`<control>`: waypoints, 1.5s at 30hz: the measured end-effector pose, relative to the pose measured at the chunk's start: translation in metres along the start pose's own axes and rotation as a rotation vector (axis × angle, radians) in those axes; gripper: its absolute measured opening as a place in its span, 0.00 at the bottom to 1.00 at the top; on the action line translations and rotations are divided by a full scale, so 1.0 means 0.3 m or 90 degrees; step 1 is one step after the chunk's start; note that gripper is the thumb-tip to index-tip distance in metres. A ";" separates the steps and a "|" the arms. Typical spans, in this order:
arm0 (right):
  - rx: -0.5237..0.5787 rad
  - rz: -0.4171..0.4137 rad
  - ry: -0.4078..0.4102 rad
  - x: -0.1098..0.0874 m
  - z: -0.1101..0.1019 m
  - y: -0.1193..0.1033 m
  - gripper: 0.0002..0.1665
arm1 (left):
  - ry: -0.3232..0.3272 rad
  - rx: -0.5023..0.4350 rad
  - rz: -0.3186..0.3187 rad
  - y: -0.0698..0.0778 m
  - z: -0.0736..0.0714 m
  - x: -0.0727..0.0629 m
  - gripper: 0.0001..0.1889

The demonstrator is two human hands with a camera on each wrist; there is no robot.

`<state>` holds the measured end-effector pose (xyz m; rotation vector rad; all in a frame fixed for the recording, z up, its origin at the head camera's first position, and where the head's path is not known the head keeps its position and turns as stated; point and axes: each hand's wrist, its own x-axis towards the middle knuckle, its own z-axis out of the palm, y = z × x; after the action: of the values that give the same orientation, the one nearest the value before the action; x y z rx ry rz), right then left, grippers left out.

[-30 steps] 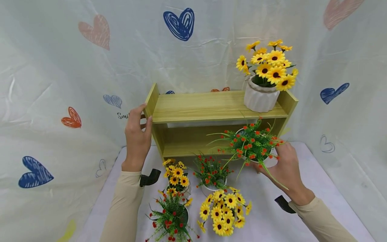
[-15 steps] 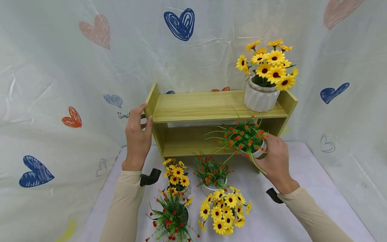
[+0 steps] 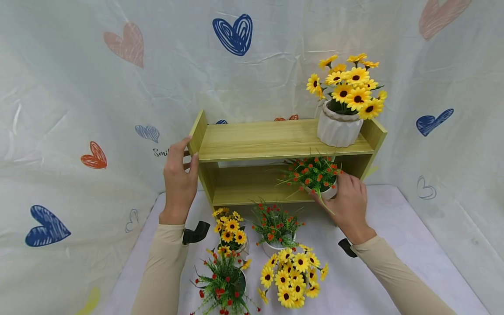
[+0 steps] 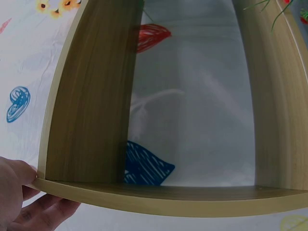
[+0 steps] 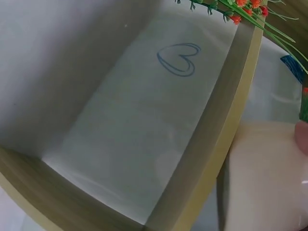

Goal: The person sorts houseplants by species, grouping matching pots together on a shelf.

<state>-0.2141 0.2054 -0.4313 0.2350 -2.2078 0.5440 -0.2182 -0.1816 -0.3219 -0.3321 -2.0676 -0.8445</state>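
Observation:
In the head view my left hand (image 3: pixel 179 181) grips the left side panel of a two-tier wooden shelf (image 3: pixel 252 142). The left wrist view shows its fingers (image 4: pixel 43 211) around the panel's edge. My right hand (image 3: pixel 348 208) holds a white pot (image 3: pixel 330 192) of artificial grass with small orange-red flowers (image 3: pixel 315 173). This plant is at the front right of the lower compartment, overlapping the lower board and slightly tilted. Seen from the right wrist, the smooth pale pot (image 5: pixel 264 178) lies close beside a shelf board (image 5: pixel 211 134), with a fingertip on it.
A white ribbed pot (image 3: pixel 339 129) of sunflowers stands at the top tier's right end. Before the shelf, several more potted plants stand on the white-covered table (image 3: pixel 393 245): two red-flowered (image 3: pixel 275 225) and two sunflower ones (image 3: pixel 293 278). A heart-printed curtain (image 3: pixel 275 57) hangs behind.
My right hand has carried the orange-red flowered pot leftward and forward, from in front of the shelf's right side to the lower compartment's opening. The left hand stays on the side panel.

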 end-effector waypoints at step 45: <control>-0.038 -0.028 -0.045 -0.104 -0.065 -0.016 0.44 | 0.009 -0.005 0.013 -0.009 0.004 0.001 0.20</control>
<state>-0.1790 0.2097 -0.4429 0.2753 -2.2781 0.4512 -0.2206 -0.1827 -0.3233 -0.3495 -2.0452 -0.8414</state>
